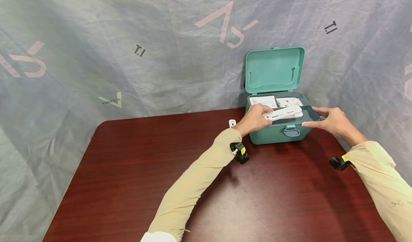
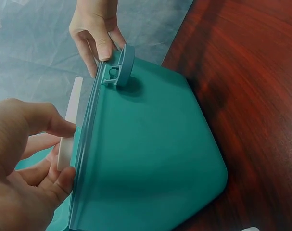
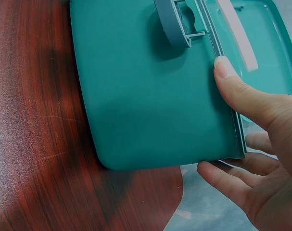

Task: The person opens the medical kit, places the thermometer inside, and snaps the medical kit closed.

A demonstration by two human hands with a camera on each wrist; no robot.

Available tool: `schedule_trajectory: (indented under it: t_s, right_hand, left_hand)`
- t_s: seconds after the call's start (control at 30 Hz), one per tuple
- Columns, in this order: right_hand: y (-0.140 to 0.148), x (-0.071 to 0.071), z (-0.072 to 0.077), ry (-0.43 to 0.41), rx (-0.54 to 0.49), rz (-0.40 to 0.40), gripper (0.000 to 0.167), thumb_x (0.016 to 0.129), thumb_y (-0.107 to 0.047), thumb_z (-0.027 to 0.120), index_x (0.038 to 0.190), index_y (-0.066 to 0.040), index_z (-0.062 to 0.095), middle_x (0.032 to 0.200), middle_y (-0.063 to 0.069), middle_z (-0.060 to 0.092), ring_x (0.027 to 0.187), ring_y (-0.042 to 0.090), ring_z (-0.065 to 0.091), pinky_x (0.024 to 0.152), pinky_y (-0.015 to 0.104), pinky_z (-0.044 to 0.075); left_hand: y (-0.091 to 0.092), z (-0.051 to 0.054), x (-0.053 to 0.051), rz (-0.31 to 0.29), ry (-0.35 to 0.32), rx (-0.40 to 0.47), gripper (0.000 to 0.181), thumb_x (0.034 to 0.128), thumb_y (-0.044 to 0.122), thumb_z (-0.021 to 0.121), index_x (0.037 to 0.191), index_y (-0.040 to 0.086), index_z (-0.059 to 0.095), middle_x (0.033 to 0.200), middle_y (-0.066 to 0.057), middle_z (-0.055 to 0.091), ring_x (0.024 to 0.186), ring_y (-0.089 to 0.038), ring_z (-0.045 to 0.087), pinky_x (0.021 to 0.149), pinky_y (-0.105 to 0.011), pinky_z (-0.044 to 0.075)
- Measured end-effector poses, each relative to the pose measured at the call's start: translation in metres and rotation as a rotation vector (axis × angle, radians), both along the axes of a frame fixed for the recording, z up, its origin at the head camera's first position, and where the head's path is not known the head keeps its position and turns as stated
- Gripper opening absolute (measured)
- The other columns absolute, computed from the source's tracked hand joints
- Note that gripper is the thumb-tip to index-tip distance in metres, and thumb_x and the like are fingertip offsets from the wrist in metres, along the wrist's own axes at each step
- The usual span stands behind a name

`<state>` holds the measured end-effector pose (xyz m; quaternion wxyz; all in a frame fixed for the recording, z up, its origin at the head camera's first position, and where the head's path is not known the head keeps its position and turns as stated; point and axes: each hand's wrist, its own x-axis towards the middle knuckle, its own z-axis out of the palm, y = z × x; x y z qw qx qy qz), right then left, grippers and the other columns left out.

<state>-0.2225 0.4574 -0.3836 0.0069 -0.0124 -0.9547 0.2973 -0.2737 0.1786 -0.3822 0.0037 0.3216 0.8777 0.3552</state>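
Left hand (image 1: 254, 120) pinching slim white sticks (image 1: 284, 113) with coloured print, right hand (image 1: 334, 121) gripping open teal box (image 1: 268, 137)

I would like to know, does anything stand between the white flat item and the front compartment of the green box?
Nothing visible does. The left hand holds the white flat item over the front compartment; the lid stands open behind, and the right hand holds the green box at its right end.
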Motion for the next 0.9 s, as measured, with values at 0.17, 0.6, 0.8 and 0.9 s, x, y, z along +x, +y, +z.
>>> schedule_trajectory:
  t_s: [0.17, 0.6, 0.8, 0.9]
  right_hand:
    - [-0.001, 0.001, 0.001, -0.009, -0.009, 0.0, 0.095, 0.072, -0.048, 0.079, 0.143, -0.001, 0.038, 0.136, 0.036, 0.038, 0.118, 0.048, 0.046, 0.076, 0.034, 0.049]
    - [-0.001, 0.001, -0.002, 0.026, -0.033, -0.011, 0.093, 0.07, -0.046, 0.081, 0.141, 0.0, 0.041, 0.132, 0.035, 0.044, 0.111, 0.044, 0.053, 0.062, 0.012, 0.041]
    - [0.0, 0.001, -0.003, 0.033, -0.041, -0.011, 0.093, 0.07, -0.045, 0.081, 0.141, 0.0, 0.041, 0.133, 0.034, 0.044, 0.111, 0.044, 0.053, 0.062, 0.012, 0.041]
    - [0.0, 0.001, -0.004, 0.031, -0.049, -0.011, 0.093, 0.07, -0.045, 0.081, 0.141, 0.0, 0.041, 0.132, 0.034, 0.045, 0.111, 0.043, 0.054, 0.062, 0.013, 0.042]
  left_hand:
    - [0.003, 0.001, 0.0, -0.013, 0.021, -0.034, 0.038, 0.0782, 0.008, 0.071, 0.116, 0.009, 0.068, 0.107, -0.002, 0.067, 0.098, -0.009, 0.058, 0.08, -0.012, 0.04]
    - [0.013, 0.0, -0.004, -0.05, 0.006, -0.124, 0.037, 0.082, 0.009, 0.069, 0.119, 0.009, 0.066, 0.115, 0.0, 0.065, 0.109, -0.01, 0.055, 0.087, -0.013, 0.039]
    - [0.015, 0.0, -0.006, -0.062, 0.004, -0.137, 0.036, 0.0812, 0.005, 0.067, 0.117, 0.009, 0.067, 0.116, -0.001, 0.065, 0.11, -0.01, 0.055, 0.085, -0.013, 0.04]
    - [0.016, 0.0, -0.008, -0.066, -0.005, -0.146, 0.036, 0.0809, 0.004, 0.065, 0.116, 0.01, 0.067, 0.116, -0.001, 0.065, 0.11, -0.009, 0.054, 0.084, -0.013, 0.04]
